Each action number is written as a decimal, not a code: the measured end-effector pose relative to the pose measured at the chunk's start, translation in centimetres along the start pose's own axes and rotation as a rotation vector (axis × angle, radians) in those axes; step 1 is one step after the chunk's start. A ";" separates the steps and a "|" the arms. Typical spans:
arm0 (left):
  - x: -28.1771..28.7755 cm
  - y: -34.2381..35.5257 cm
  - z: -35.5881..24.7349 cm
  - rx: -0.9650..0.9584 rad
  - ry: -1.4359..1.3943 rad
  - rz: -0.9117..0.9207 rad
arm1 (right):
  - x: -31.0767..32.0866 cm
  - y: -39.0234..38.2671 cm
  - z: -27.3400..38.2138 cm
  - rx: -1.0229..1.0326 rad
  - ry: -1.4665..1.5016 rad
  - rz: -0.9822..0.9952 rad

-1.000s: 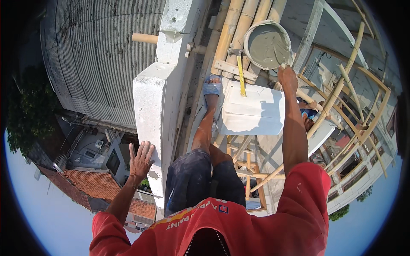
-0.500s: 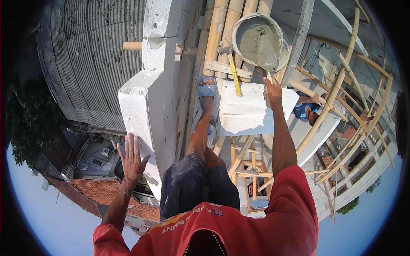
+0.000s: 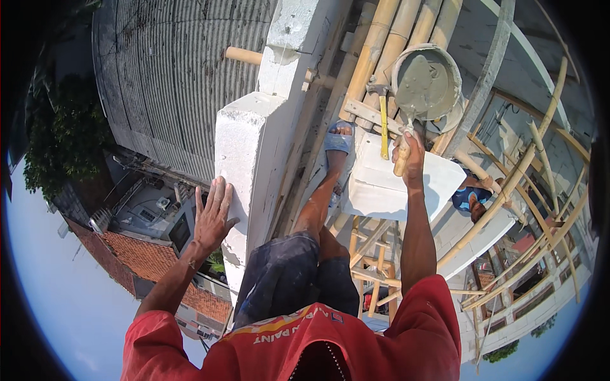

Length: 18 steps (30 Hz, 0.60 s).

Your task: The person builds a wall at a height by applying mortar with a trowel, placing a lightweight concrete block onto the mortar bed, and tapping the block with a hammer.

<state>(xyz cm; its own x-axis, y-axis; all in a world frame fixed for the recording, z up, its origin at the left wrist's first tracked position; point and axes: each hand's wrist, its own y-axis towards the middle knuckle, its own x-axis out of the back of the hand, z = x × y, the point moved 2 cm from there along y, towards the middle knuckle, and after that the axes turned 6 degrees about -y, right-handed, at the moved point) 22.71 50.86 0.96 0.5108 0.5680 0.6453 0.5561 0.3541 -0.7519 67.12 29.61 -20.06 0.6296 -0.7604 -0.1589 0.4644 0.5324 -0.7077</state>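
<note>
My right hand (image 3: 412,155) is wrapped round the wooden handle of a trowel (image 3: 400,166). The trowel's neck reaches the near rim of a round bucket (image 3: 459,81), and its blade is hard to make out against the wet grey mortar (image 3: 424,81) inside. My left hand (image 3: 214,219) is spread with fingers stretched out, resting against the side of the white block wall (image 3: 238,149). A large white block (image 3: 387,184) lies below my right hand. Beside the bucket, a hammer with a yellow handle (image 3: 384,127) leans between the bamboo and that block.
Bamboo poles (image 3: 375,51) form the platform near my sandalled foot (image 3: 338,141). Left of the wall, far below, are a corrugated roof (image 3: 165,82) and tiled roofs (image 3: 146,257). Another person (image 3: 469,193) is lower at right, among bamboo scaffolding (image 3: 508,184).
The whole view has swung, so wall, bucket and block appear farther right. My right hand has tilted the trowel's handle, and the mortar heaped along the blade no longer shows. My left hand stays spread.
</note>
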 end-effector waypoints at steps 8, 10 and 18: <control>0.5 0.4 0.5 0.064 -0.002 0.080 | -13.0 7.6 3.7 0.059 -0.175 0.302; 0.5 0.8 0.5 0.016 -0.039 0.053 | -14.3 9.6 5.0 0.175 -0.470 0.248; -0.6 0.1 1.6 0.022 -0.076 0.023 | -18.9 5.1 12.4 0.965 -1.745 0.353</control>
<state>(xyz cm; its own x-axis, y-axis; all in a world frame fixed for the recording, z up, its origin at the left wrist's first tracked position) 21.43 51.74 0.26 0.4717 0.6304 0.6166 0.5300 0.3562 -0.7696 65.34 51.26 -12.09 0.2842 0.1864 0.9405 -0.0458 0.9824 -0.1809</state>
